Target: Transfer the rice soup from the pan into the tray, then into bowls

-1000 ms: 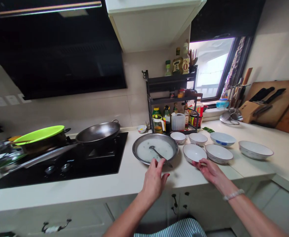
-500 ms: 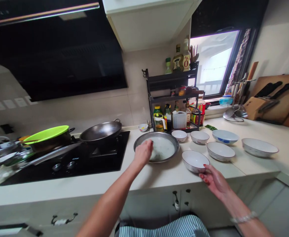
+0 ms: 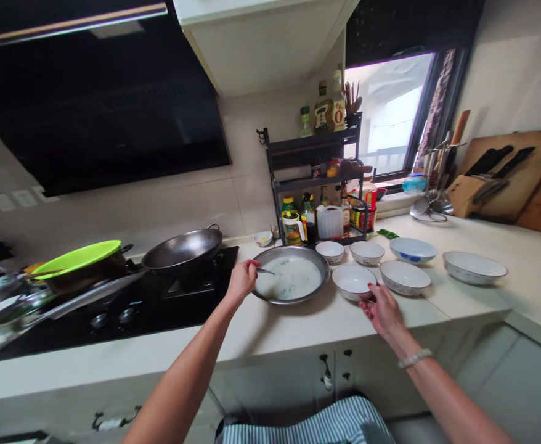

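My left hand (image 3: pixel 244 277) is closed on the handle of a metal spoon (image 3: pixel 265 271) at the left rim of a wide steel basin (image 3: pixel 325 279). The spoon's head is hidden in the cloudy white liquid (image 3: pixel 301 275), which has dark green bits in it. With thumb on the rim and fingers beneath, my right hand (image 3: pixel 382 310) grips the right side of a white bowl (image 3: pixel 351 280) just right of the basin. Several more white bowls stand behind and to the right, among them a bowl with a blue pattern (image 3: pixel 413 250).
On the left, a black cooktop (image 3: pixel 159 314) bears a wok (image 3: pixel 182 248) and a pot topped by a lime-green basket (image 3: pixel 79 259). A black rack (image 3: pixel 314 184) of bottles stands behind the basin. A knife block (image 3: pixel 469 194) is at the right rear.
My left hand has moved left from over the basin to its rim, and the spoon handle now shows. My right hand keeps its hold on the bowl. The whole view has shifted slightly.
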Tool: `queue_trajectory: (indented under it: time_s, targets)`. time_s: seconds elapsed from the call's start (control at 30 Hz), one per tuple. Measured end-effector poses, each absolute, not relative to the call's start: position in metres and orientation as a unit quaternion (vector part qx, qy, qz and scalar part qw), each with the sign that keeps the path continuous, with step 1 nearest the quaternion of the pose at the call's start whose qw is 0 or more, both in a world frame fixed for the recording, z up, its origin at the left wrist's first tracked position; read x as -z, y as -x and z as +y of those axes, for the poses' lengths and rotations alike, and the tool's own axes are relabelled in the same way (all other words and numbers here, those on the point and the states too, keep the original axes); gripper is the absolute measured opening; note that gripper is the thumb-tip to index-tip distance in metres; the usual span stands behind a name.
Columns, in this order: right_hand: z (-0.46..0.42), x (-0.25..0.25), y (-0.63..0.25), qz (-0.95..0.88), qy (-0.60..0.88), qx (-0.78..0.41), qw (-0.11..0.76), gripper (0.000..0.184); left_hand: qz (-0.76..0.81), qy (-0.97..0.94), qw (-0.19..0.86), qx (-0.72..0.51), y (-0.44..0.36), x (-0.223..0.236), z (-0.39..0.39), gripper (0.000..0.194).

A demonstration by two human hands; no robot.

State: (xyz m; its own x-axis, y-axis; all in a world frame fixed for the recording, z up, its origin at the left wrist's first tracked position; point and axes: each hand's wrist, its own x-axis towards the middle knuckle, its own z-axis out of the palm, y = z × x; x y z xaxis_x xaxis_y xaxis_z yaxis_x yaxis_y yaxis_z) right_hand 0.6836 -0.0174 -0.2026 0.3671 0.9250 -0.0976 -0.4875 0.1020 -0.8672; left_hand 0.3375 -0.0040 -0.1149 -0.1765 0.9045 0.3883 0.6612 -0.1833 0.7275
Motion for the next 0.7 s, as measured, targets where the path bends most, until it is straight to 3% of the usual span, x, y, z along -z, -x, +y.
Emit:
queue_trajectory:
  time_s: [0.13,0.37,0.7]
  targets:
    - [-0.008,0.202,-0.678,-0.256,0.455,-0.474,0.709,0.054,0.604,-0.643,0.129,-0.453,-0.333,0.113,-0.018,0.037]
    - [-0.002,0.207,-0.677,-0.253,0.452,-0.458,0.722,0.058,0.542,-0.750,0.015,-0.379,-0.336,0.098,-0.048,0.032]
    - [-0.005,0.210,-0.678,-0.252,0.435,-0.462,0.731,0.059,0.499,-0.827,-0.003,-0.258,-0.340,0.103,-0.021,0.034]
